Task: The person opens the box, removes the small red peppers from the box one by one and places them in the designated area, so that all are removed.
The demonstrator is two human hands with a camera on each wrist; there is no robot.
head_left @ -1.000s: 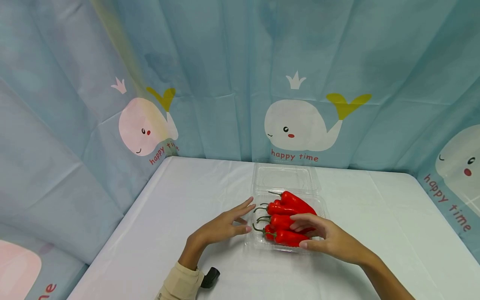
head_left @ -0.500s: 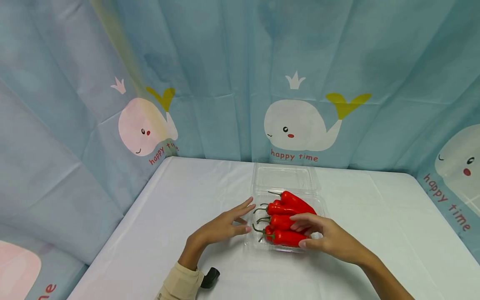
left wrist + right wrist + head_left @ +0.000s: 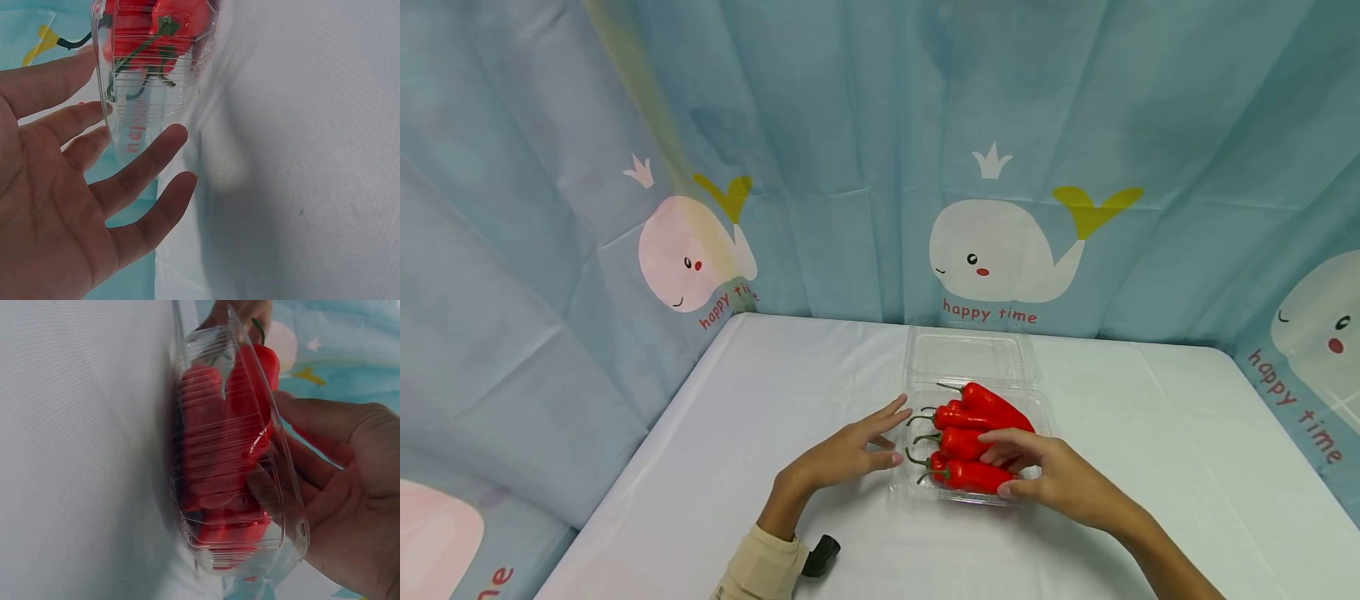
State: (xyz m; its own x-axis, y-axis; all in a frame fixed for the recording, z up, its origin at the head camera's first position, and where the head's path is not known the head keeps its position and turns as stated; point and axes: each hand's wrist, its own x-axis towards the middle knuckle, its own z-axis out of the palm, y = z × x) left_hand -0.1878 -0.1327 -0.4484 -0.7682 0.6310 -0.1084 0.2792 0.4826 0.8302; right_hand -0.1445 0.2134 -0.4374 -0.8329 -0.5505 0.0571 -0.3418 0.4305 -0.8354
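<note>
Several red peppers [image 3: 985,402] with green stems lie in a clear plastic clamshell box [image 3: 969,498], stems to the left. My right hand [image 3: 1063,479] reaches over the box's right side and holds the front pepper [image 3: 972,477] between thumb and fingers. In the right wrist view its thumb [image 3: 319,415] rests against a pepper at the rim, while other fingers lie behind the clear wall. My left hand [image 3: 846,454] is at the box's left side, fingers spread and extended. In the left wrist view its fingertips are right by the box wall [image 3: 150,103], with nothing in the palm.
The box's clear lid [image 3: 967,357] lies folded back behind it. Underneath is a white-covered table [image 3: 820,358]. A blue curtain [image 3: 835,167] printed with whales surrounds the table's back and sides.
The front pepper has shifted slightly left, its stem now lower and pointing down-left. My right fingers have shifted slightly with it. The left hand has stayed in place.
</note>
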